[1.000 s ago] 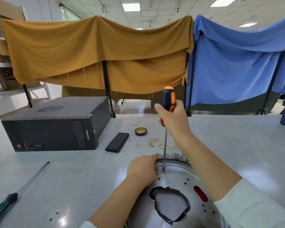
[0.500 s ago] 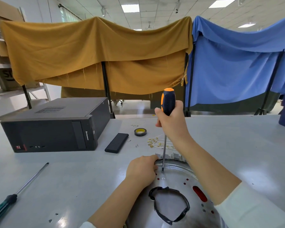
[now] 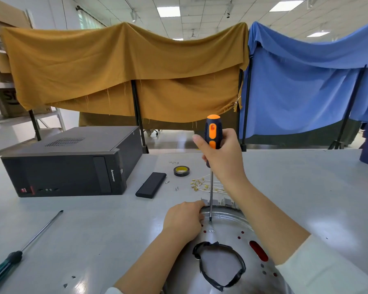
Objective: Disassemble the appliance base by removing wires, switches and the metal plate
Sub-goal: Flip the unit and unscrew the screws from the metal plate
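Note:
The round metal plate [image 3: 227, 225] of the appliance base lies at the table's near edge, with a black-taped opening [image 3: 219, 266] in its middle and red showing through small holes. My right hand [image 3: 223, 158] grips an orange-and-black screwdriver [image 3: 212, 132] held upright, its tip on the plate near a screw [image 3: 211, 230]. My left hand [image 3: 184, 219] rests closed on the plate's left rim. Grey switch parts [image 3: 220, 202] stand at the plate's far rim. Loose white wires with brass terminals [image 3: 202, 185] lie just beyond.
A black desktop computer case [image 3: 72, 164] sits at the left. A black flat bar [image 3: 150, 184], a roll of tape [image 3: 181, 171] and small screws [image 3: 176, 188] lie mid-table. A green-handled screwdriver [image 3: 19, 251] lies at the near left. Draped cloth screens stand behind the table.
My right hand has shifted its grip slightly on the screwdriver handle, with the index finger now extended. The tip stays on the plate. My left hand has not moved.

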`<control>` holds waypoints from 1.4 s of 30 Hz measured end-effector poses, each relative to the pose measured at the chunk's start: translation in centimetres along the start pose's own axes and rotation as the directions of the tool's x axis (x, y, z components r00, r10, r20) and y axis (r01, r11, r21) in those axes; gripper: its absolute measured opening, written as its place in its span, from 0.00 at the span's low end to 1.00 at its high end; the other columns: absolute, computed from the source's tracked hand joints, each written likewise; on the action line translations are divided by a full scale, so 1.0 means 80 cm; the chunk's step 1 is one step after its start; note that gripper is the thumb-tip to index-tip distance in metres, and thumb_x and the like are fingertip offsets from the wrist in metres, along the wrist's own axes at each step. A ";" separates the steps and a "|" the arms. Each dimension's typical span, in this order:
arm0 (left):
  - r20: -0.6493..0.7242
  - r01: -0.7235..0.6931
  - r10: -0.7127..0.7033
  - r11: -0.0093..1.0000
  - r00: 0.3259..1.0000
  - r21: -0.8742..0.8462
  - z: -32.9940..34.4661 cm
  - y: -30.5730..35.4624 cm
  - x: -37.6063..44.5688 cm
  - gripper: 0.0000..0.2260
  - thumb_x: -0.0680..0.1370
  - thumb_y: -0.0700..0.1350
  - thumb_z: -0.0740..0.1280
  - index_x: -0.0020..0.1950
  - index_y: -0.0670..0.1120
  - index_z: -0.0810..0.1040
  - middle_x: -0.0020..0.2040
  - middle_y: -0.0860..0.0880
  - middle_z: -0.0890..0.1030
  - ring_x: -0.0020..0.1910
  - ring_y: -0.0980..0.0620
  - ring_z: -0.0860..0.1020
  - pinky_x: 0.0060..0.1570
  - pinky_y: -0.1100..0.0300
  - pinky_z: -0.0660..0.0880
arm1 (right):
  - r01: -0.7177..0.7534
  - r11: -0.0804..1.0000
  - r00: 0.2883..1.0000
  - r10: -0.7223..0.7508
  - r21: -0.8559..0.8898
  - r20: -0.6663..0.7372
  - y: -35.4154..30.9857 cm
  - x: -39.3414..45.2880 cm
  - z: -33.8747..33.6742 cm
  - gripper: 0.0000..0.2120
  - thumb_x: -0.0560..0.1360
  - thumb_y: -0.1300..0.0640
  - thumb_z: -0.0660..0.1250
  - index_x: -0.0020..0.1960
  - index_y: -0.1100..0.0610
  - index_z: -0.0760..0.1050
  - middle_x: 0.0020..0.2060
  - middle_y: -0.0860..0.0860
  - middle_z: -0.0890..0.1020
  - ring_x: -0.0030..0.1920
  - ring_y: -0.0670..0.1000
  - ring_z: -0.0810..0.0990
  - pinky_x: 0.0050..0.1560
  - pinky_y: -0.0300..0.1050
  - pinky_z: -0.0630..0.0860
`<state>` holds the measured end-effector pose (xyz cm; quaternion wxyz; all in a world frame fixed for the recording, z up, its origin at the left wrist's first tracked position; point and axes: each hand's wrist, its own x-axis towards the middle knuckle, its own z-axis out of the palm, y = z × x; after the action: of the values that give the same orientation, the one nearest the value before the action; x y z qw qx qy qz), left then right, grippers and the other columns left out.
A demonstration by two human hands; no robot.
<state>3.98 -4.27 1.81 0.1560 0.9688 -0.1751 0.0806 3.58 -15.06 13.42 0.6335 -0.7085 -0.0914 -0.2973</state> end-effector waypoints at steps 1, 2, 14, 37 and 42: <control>-0.002 -0.003 0.003 1.000 1.000 0.002 0.000 0.000 0.000 0.12 0.77 0.43 0.58 0.57 0.55 0.72 0.50 0.48 0.80 0.50 0.44 0.76 0.39 0.59 0.65 | 0.018 0.999 0.999 -0.017 0.028 -0.050 0.003 -0.004 0.002 0.14 0.71 0.49 0.72 0.45 0.52 0.67 0.35 0.52 0.74 0.33 0.52 0.75 0.36 0.47 0.76; -0.002 -0.004 0.004 1.000 1.000 0.006 0.000 0.000 0.001 0.11 0.77 0.43 0.58 0.57 0.55 0.72 0.50 0.48 0.80 0.49 0.44 0.76 0.39 0.59 0.65 | 0.005 0.998 0.999 -0.001 0.069 -0.053 0.004 -0.004 0.003 0.12 0.73 0.52 0.70 0.43 0.52 0.67 0.33 0.52 0.72 0.31 0.51 0.73 0.34 0.46 0.74; -0.005 0.000 0.000 1.000 1.000 0.008 0.000 0.000 0.001 0.11 0.77 0.44 0.58 0.57 0.55 0.72 0.49 0.49 0.80 0.48 0.45 0.77 0.38 0.59 0.65 | -0.013 0.999 0.996 0.017 0.050 -0.086 -0.001 -0.002 -0.002 0.14 0.73 0.52 0.71 0.45 0.52 0.65 0.35 0.49 0.72 0.30 0.48 0.73 0.30 0.39 0.76; -0.002 -0.014 0.014 0.998 1.000 0.059 0.003 -0.001 0.002 0.11 0.78 0.44 0.58 0.58 0.52 0.72 0.52 0.47 0.79 0.50 0.43 0.76 0.40 0.58 0.66 | -0.083 0.847 0.978 -0.032 0.525 0.207 0.024 -0.006 -0.010 0.15 0.74 0.47 0.63 0.56 0.54 0.73 0.38 0.52 0.81 0.33 0.49 0.74 0.38 0.43 0.73; -0.002 -0.018 0.018 0.997 1.000 0.070 0.004 -0.002 0.002 0.12 0.77 0.44 0.57 0.60 0.52 0.71 0.52 0.46 0.79 0.51 0.43 0.76 0.40 0.58 0.66 | -0.103 0.848 0.966 -0.038 0.519 0.254 0.019 -0.009 -0.005 0.16 0.74 0.49 0.64 0.54 0.58 0.66 0.35 0.52 0.74 0.28 0.49 0.69 0.31 0.41 0.69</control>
<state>4.23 -4.30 1.55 0.1217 0.9719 -0.1806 0.0891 3.61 -15.52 11.77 0.7916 -0.5406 -0.2381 -0.1562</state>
